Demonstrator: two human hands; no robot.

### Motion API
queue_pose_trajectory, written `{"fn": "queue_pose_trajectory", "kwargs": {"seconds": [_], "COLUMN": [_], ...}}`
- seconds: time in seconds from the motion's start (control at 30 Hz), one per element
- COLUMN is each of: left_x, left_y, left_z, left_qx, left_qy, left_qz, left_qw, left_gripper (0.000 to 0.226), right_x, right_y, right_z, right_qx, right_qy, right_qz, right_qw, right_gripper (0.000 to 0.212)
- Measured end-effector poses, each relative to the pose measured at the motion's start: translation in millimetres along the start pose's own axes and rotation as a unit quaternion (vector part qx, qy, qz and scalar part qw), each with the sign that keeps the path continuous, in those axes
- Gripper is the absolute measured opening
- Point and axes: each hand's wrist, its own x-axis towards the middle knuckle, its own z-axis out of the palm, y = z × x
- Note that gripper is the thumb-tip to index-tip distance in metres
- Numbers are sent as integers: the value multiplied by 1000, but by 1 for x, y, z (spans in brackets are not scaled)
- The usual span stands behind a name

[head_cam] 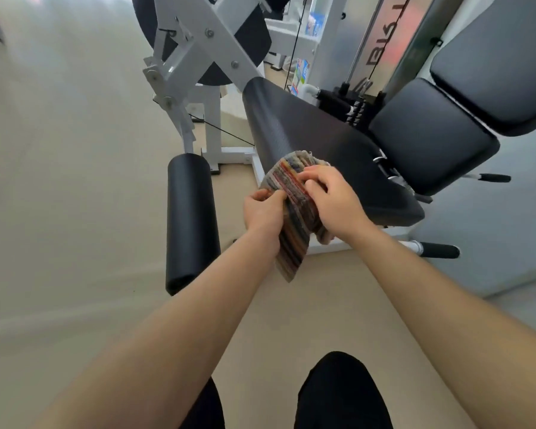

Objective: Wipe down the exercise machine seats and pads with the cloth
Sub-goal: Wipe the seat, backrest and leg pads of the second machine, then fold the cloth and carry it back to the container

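Two bare hands hold a stripy cloth (pixel 291 193) in front of the big black slanted pad (pixel 307 125). The cloth is at the near, low end of that pad. Its top part shows against the pad's black skin, but I cannot tell if it touches the pad.

The left hand (pixel 262 212) is just left of the pad's near end. Its thumb and fingers are curled and pinch the left edge of the cloth. The right hand (pixel 331 199) is right in front of the pad's near end. Its fingers are bent down and pinch the right side of the cloth.

The cloth sits between the two hands. Some of it fans out above the fingers. A long strip of it hangs down between the two wrists and ends below the left wrist.

A black roller pad (pixel 192 218) lies to the left of the slanted pad, well apart from the cloth. A black seat pad (pixel 430 134) is to the right of the slanted pad, and a black back pad (pixel 492 66) is above and to the right of that seat. The white metal frame (pixel 198 41) stands behind the slanted pad's far end. A black handle (pixel 440 250) sticks out below and to the right of the slanted pad's near end. The tan floor (pixel 322 305) lies under it all.
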Motion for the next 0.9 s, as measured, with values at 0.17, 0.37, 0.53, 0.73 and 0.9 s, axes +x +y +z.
{"fn": "queue_pose_trajectory", "kwargs": {"seconds": [0.17, 0.37, 0.53, 0.73, 0.9], "left_x": [-27, -79, -120, -180, -223], "left_y": [54, 99, 127, 177, 230], "left_z": [-1, -13, -50, -96, -116], "left_qx": [-47, 84, 299, 479, 480], "left_qy": [30, 24, 98, 65, 49], "left_qz": [-34, -5, 46, 86, 76], "left_qw": [998, 996, 948, 871, 873], "left_gripper": [40, 41, 21, 19, 11], "right_x": [46, 25, -31, -70, -79], "right_y": [-29, -78, -111, -155, -205], "right_z": [-29, -33, -56, -119, -156], "right_qx": [-95, -219, -225, -230, -251], "right_qy": [-81, -214, -202, -230, -258], "right_qz": [153, 135, 188, 167, 118], "right_qw": [980, 942, 935, 931, 925], "right_gripper": [69, 28, 3, 33, 28]}}
